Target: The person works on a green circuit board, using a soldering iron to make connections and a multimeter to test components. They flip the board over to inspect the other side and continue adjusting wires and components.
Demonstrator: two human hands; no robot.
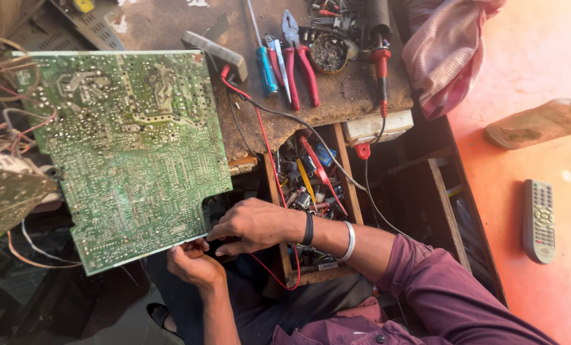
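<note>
Big green circuit board (132,153), solder side up, lying across the left end of the rusty workbench (349,96) and hanging off its front edge toward the lap. Long axis running roughly from far-left to near-right, near-right corner right at the hands.

Left hand (193,263) below that corner, fingers curled up and closed on the board's bottom edge, pinching it from underneath. Right hand (253,225) just to the right of the same corner, fingers bent and bunched, tips pressed in at the notch along the board's right edge. Can't tell whether anything small is pinched there, too much shadow. Both hands equally close really, left under the edge, right beside it, rest of the board stretching up and away to the left of both.

Red wire (264,144) and a black one trailing from the bench top down past the right wrist, which wears a black band and a silver bangle (350,241).

Further back on the bench, well apart from the hands: blue-handled screwdriver (266,69), red-handled pliers (300,61), soldering iron (381,64) with red grip. Open drawer (311,185) full of small parts just behind the right forearm. Pink striped cloth (448,48) at the bench's right end, grey remote control (539,220) on the orange floor far right.
</note>
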